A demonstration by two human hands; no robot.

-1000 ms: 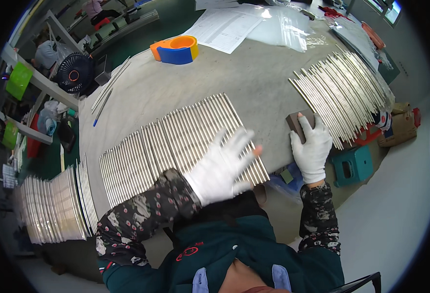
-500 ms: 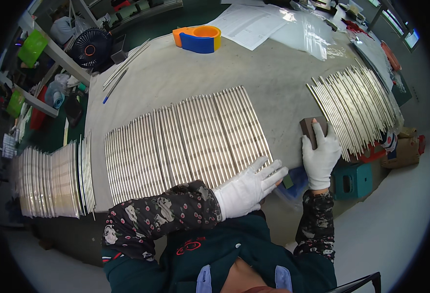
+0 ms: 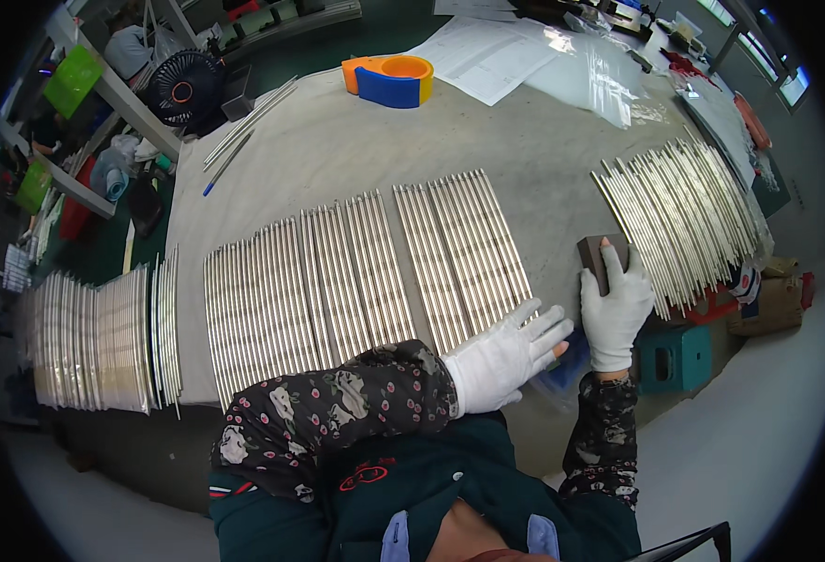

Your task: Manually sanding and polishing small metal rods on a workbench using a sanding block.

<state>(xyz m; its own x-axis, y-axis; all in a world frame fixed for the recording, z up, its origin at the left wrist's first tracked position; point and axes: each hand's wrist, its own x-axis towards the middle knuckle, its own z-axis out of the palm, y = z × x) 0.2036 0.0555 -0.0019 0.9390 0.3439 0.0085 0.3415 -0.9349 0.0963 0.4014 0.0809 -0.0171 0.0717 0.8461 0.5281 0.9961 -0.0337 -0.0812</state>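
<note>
Silvery metal rods (image 3: 263,309) lie side by side in a wide row on the grey table. A gap splits off the row's right-hand group of rods (image 3: 464,253). My left hand (image 3: 508,356), in a white glove with a bare fingertip, reaches across to the near right end of that group, fingers stretched out. My right hand (image 3: 616,314), also gloved, grips a dark brown block (image 3: 595,264) on the table. The block sits just left of a loose pile of rods (image 3: 684,220), whose ends are uneven.
Bundled rods (image 3: 94,342) stand at the left edge. An orange and blue tape dispenser (image 3: 389,82), papers (image 3: 487,61) and plastic bags (image 3: 586,80) lie at the back. A few rods and a blue-tipped pen (image 3: 227,164) are back left, near a black fan (image 3: 185,89). A teal stool (image 3: 675,359) is below right.
The right-hand group of rods has slid right, opening a gap in the row. My left hand has moved right with it. My right hand stays on the block.
</note>
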